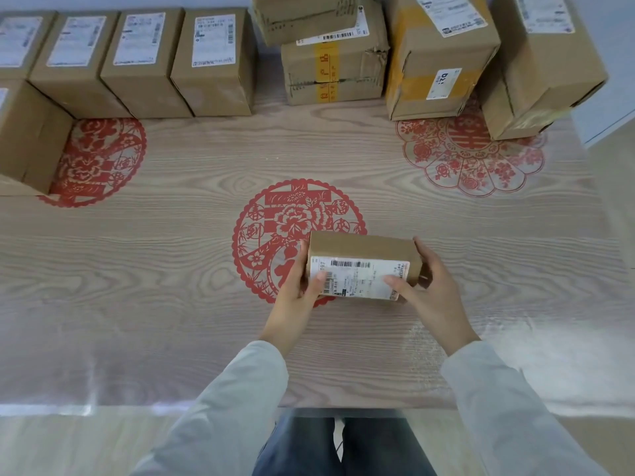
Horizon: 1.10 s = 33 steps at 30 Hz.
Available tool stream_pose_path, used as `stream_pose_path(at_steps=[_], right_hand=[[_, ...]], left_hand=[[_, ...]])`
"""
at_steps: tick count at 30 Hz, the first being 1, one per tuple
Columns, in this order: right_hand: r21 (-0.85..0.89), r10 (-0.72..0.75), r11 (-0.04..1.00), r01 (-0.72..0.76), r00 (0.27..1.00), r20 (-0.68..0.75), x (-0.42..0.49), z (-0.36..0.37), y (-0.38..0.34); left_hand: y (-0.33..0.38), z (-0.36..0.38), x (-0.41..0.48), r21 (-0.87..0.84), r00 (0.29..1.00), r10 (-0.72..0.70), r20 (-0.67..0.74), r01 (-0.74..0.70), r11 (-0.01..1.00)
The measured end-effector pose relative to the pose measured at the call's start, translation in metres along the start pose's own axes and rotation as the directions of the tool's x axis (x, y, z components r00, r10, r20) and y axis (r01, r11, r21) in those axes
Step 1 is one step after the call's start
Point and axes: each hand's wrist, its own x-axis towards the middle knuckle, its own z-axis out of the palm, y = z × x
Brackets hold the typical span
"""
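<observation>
A small brown cardboard parcel with a white shipping label facing me is held between both hands over the middle of the wooden table. My left hand grips its left end, thumb on the label. My right hand grips its right end, thumb on the label and fingers behind the box. The parcel sits partly over a red paper-cut decoration on the tabletop; whether it rests on the table or is lifted I cannot tell.
A row of labelled cardboard boxes lines the back left, with one more box at the left edge. Stacked parcels and taller boxes fill the back right. The table's front edge is near my legs.
</observation>
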Motion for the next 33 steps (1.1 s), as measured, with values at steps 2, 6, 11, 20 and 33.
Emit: stream_pose_path(at_steps=[2, 6, 11, 20, 33], right_hand=[[-0.008, 0.036, 0.999, -0.036, 0.999, -0.034, -0.002, 0.002, -0.001], [-0.17, 0.053, 0.984, -0.058, 0.998, -0.03, -0.002, 0.011, 0.008], [-0.392, 0.057, 0.914, -0.109, 0.988, -0.142, 0.006, 0.022, 0.016], [-0.814, -0.467, 0.441, 0.377, 0.871, 0.151, -0.003, 0.064, 0.011], [-0.851, -0.426, 0.368, 0.374, 0.882, 0.204, 0.009, 0.074, 0.018]], left_hand=[[-0.001, 0.0, -0.003, 0.021, 1.0, 0.001, -0.022, 0.0, 1.0], [-0.01, 0.005, -0.007, 0.055, 0.998, -0.011, -0.067, 0.015, 0.998], [-0.017, 0.01, -0.008, 0.095, 0.997, -0.032, -0.074, 0.039, 0.995], [-0.011, 0.014, -0.003, 0.063, 0.993, 0.0, -0.116, 0.008, 0.998], [-0.018, 0.016, 0.001, 0.059, 0.992, -0.017, -0.128, 0.025, 0.998]])
